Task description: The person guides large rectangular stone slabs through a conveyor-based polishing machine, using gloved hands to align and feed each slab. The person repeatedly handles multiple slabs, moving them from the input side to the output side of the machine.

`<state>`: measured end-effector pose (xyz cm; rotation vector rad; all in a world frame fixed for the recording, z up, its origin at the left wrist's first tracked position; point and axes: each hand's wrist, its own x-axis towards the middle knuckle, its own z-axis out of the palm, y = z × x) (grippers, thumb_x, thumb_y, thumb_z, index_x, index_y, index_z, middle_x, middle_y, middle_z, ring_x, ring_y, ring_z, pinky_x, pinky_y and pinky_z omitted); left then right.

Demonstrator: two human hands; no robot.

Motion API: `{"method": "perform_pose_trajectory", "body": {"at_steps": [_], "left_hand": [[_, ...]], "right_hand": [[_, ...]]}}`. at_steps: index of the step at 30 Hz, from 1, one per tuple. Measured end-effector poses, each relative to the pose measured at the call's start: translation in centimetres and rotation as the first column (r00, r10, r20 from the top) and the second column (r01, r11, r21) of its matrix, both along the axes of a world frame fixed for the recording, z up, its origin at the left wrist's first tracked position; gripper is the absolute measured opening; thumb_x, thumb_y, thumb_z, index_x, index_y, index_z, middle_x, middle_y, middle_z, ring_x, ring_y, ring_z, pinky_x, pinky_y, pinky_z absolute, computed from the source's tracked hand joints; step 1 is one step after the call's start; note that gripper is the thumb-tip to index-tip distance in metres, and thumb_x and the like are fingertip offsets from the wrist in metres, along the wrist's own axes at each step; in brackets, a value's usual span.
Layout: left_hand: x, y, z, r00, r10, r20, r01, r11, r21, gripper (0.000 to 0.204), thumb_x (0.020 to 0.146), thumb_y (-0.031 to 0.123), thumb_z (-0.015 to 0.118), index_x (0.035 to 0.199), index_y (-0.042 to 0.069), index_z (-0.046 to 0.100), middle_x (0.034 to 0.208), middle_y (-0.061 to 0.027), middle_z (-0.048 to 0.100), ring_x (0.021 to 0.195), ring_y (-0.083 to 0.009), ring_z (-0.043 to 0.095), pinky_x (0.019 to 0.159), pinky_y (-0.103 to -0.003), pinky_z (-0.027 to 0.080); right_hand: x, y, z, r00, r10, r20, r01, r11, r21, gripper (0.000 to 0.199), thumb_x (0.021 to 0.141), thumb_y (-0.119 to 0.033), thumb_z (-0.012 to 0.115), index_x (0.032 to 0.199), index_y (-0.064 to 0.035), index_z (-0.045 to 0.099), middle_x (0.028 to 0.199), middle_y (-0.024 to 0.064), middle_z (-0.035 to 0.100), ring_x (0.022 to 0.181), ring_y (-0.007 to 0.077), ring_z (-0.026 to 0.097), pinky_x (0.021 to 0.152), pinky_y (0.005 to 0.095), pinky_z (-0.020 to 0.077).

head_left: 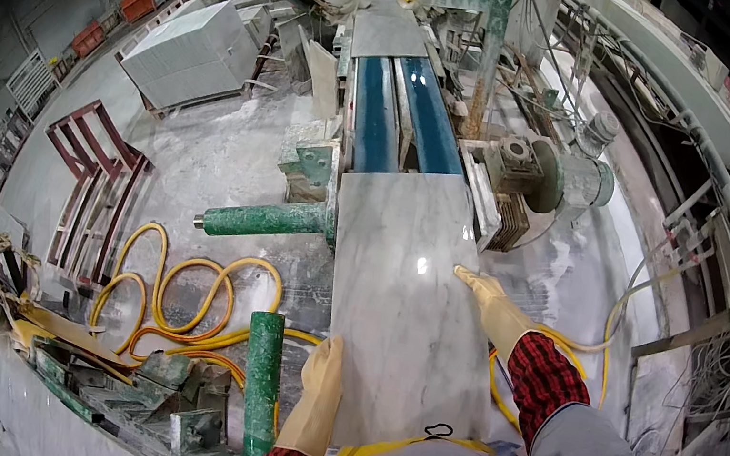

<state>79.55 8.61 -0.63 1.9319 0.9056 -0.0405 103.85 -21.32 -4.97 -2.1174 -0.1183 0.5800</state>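
Gloved left hand at the near left edge of the grey-veined slab, fingers bent by the rim; can't tell if you're gripping or just pressing. Gloved right hand farther up, fingertips at the right edge; underside hidden, so can't tell that grip either. Slab lies flat right in front of you, far end meeting two blue belts; another slab beyond them. Green upright cylinder left of your left hand, yellow hose looped on the floor.
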Motion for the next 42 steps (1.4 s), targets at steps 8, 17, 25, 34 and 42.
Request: {"method": "perform_pose_trajectory", "body": {"at_steps": [8, 17, 25, 34, 42], "left_hand": [[5.7, 4.4, -2.9, 0.998, -0.054, 0.020, 0.057, 0.987, -0.149, 0.057, 0.108, 0.047, 0.050, 0.140, 0.005, 0.069, 0.136, -0.0156, 0.071, 0.124, -0.0294, 0.067, 0.106, -0.041, 0.050], [0.6, 8.5, -5.3, 0.925, -0.369, -0.093, 0.236, 0.747, -0.621, 0.065, 0.107, 0.050, 0.063, 0.136, -0.008, 0.068, 0.125, -0.0145, 0.077, 0.124, -0.0277, 0.069, 0.108, -0.042, 0.053], [13.5, 9.0, -4.9, 0.990, -0.137, -0.020, 0.103, 0.829, -0.549, 0.041, 0.104, 0.036, 0.067, 0.110, -0.004, 0.072, 0.106, -0.0128, 0.077, 0.097, -0.0264, 0.076, 0.085, -0.040, 0.061], [23.9, 6.6, -1.9, 0.902, 0.431, 0.005, -0.242, 0.516, -0.822, 0.044, 0.107, 0.039, 0.068, 0.124, -0.001, 0.066, 0.113, -0.0143, 0.073, 0.093, -0.0223, 0.073, 0.080, -0.037, 0.063], [27.5, 7.9, -4.8, 0.972, 0.229, -0.055, -0.145, 0.398, -0.906, 0.047, 0.116, 0.035, 0.053, 0.116, -0.011, 0.064, 0.112, -0.0229, 0.077, 0.080, -0.0222, 0.074, 0.065, -0.029, 0.062]], "right_hand": [[-5.8, -2.7, 5.2, 0.792, 0.411, 0.451, -0.367, 0.911, -0.186, 0.072, 0.088, 0.005, 0.070, 0.157, -0.0110, 0.057, 0.135, 0.0166, 0.073, 0.126, 0.0346, 0.067, 0.108, 0.0412, 0.0527], [-13.2, -6.8, 2.4, 0.624, 0.042, -0.780, 0.258, 0.931, 0.257, 0.038, 0.102, -0.037, 0.079, 0.117, -0.0023, 0.073, 0.089, 0.0030, 0.072, 0.068, 0.0114, 0.063, 0.060, 0.0265, 0.0505], [0.4, -1.7, 0.5, 0.784, -0.173, -0.596, 0.419, 0.856, 0.303, 0.029, 0.104, -0.028, 0.076, 0.118, -0.0036, 0.069, 0.095, 0.0088, 0.076, 0.070, 0.0149, 0.068, 0.061, 0.0276, 0.0522], [9.2, 2.3, 1.8, 0.671, -0.153, -0.725, 0.610, 0.670, 0.423, 0.047, 0.104, -0.044, 0.076, 0.118, 0.0012, 0.070, 0.105, 0.0183, 0.079, 0.083, 0.0226, 0.076, 0.076, 0.0343, 0.0636], [13.0, 7.3, 0.4, 0.652, -0.174, -0.738, 0.577, 0.745, 0.334, 0.062, 0.115, -0.053, 0.052, 0.116, 0.0042, 0.075, 0.101, 0.0208, 0.081, 0.079, 0.0252, 0.077, 0.070, 0.0355, 0.0633]]}}
